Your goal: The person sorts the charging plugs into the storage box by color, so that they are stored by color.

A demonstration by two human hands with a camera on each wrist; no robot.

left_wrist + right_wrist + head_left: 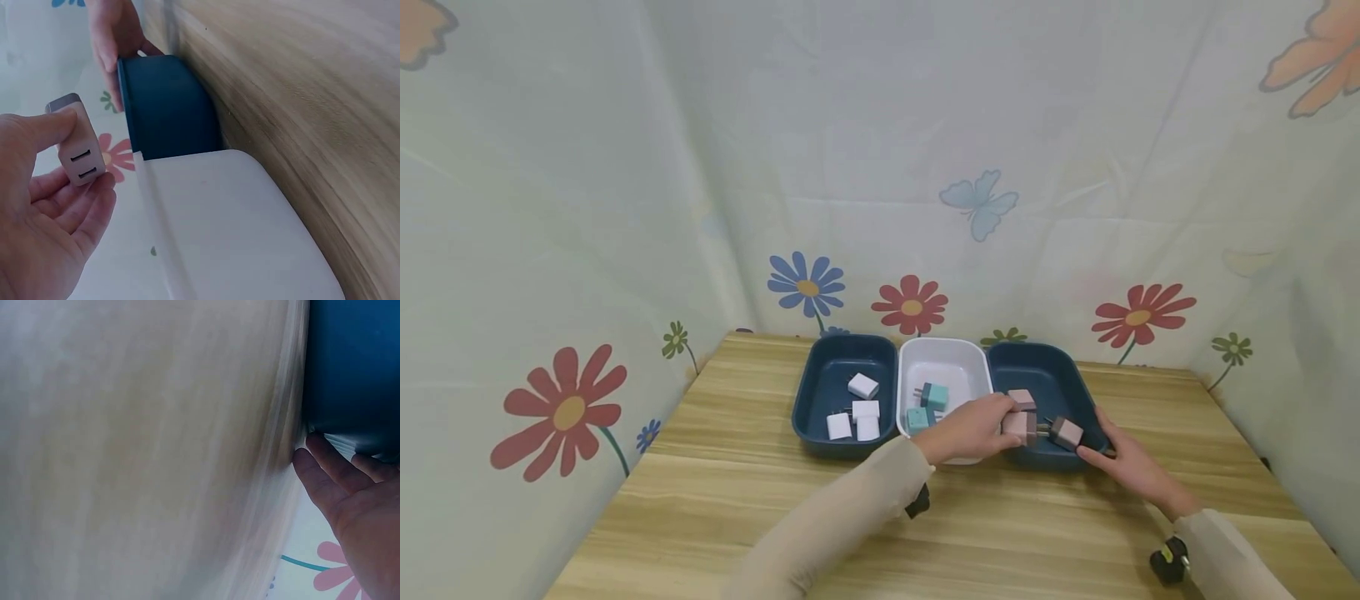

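My left hand pinches a pink charger plug between thumb and fingers, over the left edge of the right-hand dark blue tray. The left wrist view shows this charger plug with two slots facing out and a grey far end. Two more pink charger plugs, one near the tray's front and another just behind the held one, are in view there. My right hand touches that tray's front right corner; in the right wrist view its fingers are extended along the lower edge.
A white tray holding teal charger plugs stands in the middle, partly behind my left hand. Left of it, another dark blue tray holds several white charger plugs. All three sit side by side on a wooden table before a flower-printed curtain.
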